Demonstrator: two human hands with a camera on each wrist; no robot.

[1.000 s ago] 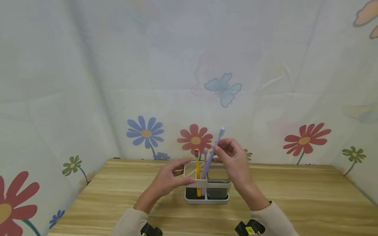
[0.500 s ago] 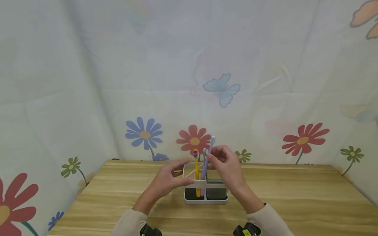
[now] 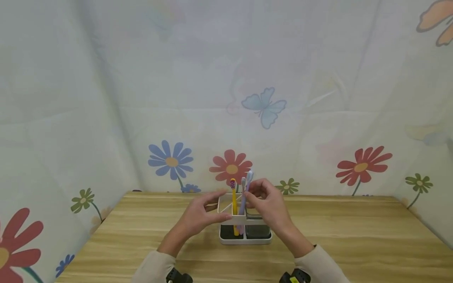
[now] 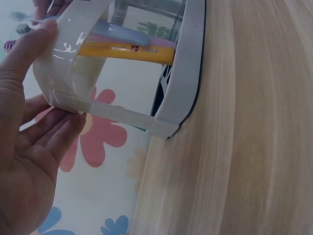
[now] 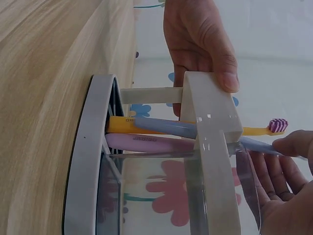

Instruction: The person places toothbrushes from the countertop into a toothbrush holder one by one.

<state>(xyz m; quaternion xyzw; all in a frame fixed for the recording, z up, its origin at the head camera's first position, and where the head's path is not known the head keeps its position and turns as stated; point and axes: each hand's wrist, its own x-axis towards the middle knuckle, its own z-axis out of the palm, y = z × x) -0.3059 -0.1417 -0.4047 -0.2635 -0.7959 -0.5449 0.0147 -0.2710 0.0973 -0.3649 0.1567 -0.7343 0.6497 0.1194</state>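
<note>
A white toothbrush holder (image 3: pixel 245 241) stands upright on the table. My left hand (image 3: pixel 198 216) grips its left end by the upper frame, thumb in front and fingers behind. Between thumb and fingers of my right hand (image 3: pixel 269 202) is the upper part of a light-blue toothbrush (image 5: pixel 168 127). That brush passes down through the holder's middle slot, its lower end short of the base in the right wrist view. A yellow toothbrush (image 3: pixel 234 200) and a pink toothbrush (image 5: pixel 151 143) stand in the holder, both reaching its base.
A clear cup (image 3: pixel 258 232) sits in the holder's right compartment, beside the brushes and below my right hand. The wooden table (image 3: pixel 336 236) ends at a flower-printed cloth backdrop (image 3: pixel 311 157) behind the holder.
My right hand has moved left and down, lowering the light-blue toothbrush deeper into the middle slot and bringing it more upright. The left hand keeps its grip on the holder.
</note>
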